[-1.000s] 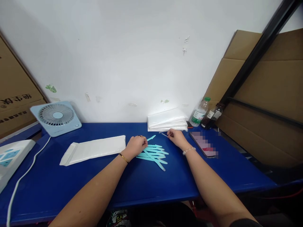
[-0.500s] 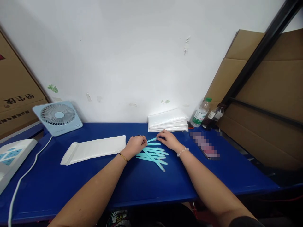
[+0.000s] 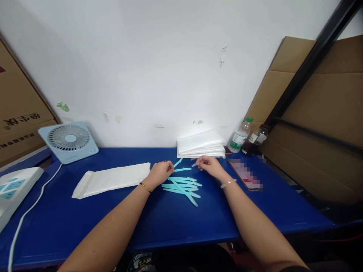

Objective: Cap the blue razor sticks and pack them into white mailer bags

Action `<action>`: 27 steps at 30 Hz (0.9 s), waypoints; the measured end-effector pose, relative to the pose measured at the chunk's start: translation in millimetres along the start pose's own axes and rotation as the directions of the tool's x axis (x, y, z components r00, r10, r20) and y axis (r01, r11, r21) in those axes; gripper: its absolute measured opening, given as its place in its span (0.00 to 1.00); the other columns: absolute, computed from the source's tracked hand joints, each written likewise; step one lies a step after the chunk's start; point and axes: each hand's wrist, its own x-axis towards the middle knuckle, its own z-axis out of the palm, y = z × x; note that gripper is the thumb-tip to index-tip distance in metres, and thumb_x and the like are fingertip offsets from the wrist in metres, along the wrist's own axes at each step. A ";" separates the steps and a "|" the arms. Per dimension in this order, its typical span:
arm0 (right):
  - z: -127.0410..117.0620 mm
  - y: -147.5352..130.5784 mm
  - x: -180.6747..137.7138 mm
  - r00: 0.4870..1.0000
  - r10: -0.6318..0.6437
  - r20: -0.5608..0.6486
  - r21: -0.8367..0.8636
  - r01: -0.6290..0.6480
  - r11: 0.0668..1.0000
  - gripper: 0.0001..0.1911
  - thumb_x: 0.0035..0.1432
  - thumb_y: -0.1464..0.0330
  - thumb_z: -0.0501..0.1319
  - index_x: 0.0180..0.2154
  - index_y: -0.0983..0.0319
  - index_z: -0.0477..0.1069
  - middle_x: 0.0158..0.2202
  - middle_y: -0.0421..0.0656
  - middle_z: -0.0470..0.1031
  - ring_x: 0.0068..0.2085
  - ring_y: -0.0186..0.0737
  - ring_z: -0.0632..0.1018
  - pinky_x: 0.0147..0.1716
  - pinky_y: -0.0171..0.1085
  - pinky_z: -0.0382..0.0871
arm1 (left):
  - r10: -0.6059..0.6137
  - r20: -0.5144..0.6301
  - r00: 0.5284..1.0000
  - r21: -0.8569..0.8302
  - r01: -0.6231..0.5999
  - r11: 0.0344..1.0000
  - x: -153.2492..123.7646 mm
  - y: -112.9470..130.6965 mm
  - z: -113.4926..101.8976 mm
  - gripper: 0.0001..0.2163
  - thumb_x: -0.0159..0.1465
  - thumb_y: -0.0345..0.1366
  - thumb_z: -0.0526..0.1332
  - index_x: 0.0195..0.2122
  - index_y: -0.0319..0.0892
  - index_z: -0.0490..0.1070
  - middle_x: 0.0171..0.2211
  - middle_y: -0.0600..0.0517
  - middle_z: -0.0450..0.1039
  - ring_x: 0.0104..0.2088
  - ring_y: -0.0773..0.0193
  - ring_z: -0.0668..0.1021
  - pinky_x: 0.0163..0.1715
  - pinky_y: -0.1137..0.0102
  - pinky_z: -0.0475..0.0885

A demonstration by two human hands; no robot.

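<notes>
My left hand [image 3: 161, 174] is pinched closed on the handle end of a turquoise eyebrow razor [image 3: 178, 163], whose uncovered tip points up and right. A second turquoise razor [image 3: 184, 169] sticks out from under the same fingers; I cannot tell whether it is held or lies on the table. My right hand [image 3: 210, 167] pinches a small clear blade cap [image 3: 194, 165], apart from the razor. Below the hands, several turquoise razors [image 3: 181, 185] with clear-capped tips lie fanned and crossed on the blue table [image 3: 181, 223].
To the left lie a white padded packet [image 3: 116, 179], a pale blue fan [image 3: 69, 139] with its cable, and a white device [image 3: 17, 189]. White packets [image 3: 200, 145] are stacked by the wall. Two bottles [image 3: 239, 138] and a phone [image 3: 245, 173] are on the right.
The clear cap has come off the razor's tip. My right hand has moved right with the cap, and the razor in my left hand now tilts more steeply upward.
</notes>
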 end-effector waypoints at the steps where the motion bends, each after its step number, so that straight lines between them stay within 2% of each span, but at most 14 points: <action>1: 0.7 -0.3 0.0 1.000 0.012 -0.005 0.056 -0.011 0.998 0.11 0.49 0.62 0.64 0.31 0.63 0.72 0.24 0.40 0.73 0.25 0.34 0.73 0.29 0.35 0.68 | 0.000 0.001 1.000 -0.015 0.000 1.000 0.3 -1.3 0.6 0.05 0.60 0.37 0.57 0.31 0.44 0.70 0.29 0.53 0.75 0.31 0.63 0.76 0.29 0.72 0.63; 4: 3.4 -0.9 -0.6 1.000 0.017 -0.009 0.208 -0.015 0.978 0.13 0.45 0.62 0.68 0.29 0.63 0.72 0.25 0.41 0.75 0.29 0.36 0.76 0.32 0.37 0.70 | -0.009 0.005 1.000 -0.074 0.009 0.997 1.9 -5.9 2.9 0.06 0.60 0.39 0.56 0.32 0.44 0.70 0.29 0.53 0.75 0.30 0.63 0.75 0.28 0.73 0.64; 7: 4.9 0.2 -1.6 1.000 -0.005 0.007 0.275 0.003 0.961 0.14 0.43 0.62 0.70 0.29 0.63 0.71 0.26 0.42 0.77 0.30 0.37 0.77 0.35 0.38 0.71 | -0.033 0.008 0.999 -0.128 0.034 0.991 4.3 -11.4 5.3 0.08 0.59 0.41 0.56 0.32 0.43 0.70 0.29 0.52 0.74 0.29 0.64 0.75 0.26 0.73 0.64; 12: 6.2 1.4 -2.8 0.998 -0.040 0.058 0.256 0.024 0.966 0.12 0.44 0.62 0.70 0.29 0.63 0.72 0.28 0.41 0.77 0.31 0.36 0.77 0.36 0.38 0.71 | -0.057 0.036 0.998 -0.194 0.063 0.979 7.5 -17.9 8.2 0.09 0.58 0.42 0.57 0.32 0.42 0.71 0.29 0.52 0.74 0.28 0.64 0.74 0.25 0.73 0.65; 18: 10.4 -1.2 -3.3 0.994 -0.057 0.089 0.211 0.037 0.977 0.14 0.44 0.60 0.70 0.28 0.62 0.72 0.27 0.41 0.76 0.30 0.36 0.76 0.35 0.38 0.71 | -0.015 0.098 0.995 -0.305 0.044 0.951 7.0 -14.6 5.7 0.12 0.57 0.44 0.57 0.33 0.41 0.71 0.28 0.52 0.73 0.29 0.64 0.74 0.27 0.72 0.66; 27: 3.9 -4.4 -5.5 0.996 -0.081 0.041 0.170 0.073 0.983 0.13 0.47 0.60 0.68 0.29 0.62 0.72 0.28 0.42 0.76 0.31 0.37 0.76 0.35 0.38 0.70 | -0.083 0.093 0.992 -0.301 0.107 0.948 6.4 -13.6 0.3 0.11 0.55 0.44 0.58 0.32 0.41 0.71 0.27 0.53 0.72 0.27 0.65 0.72 0.25 0.73 0.65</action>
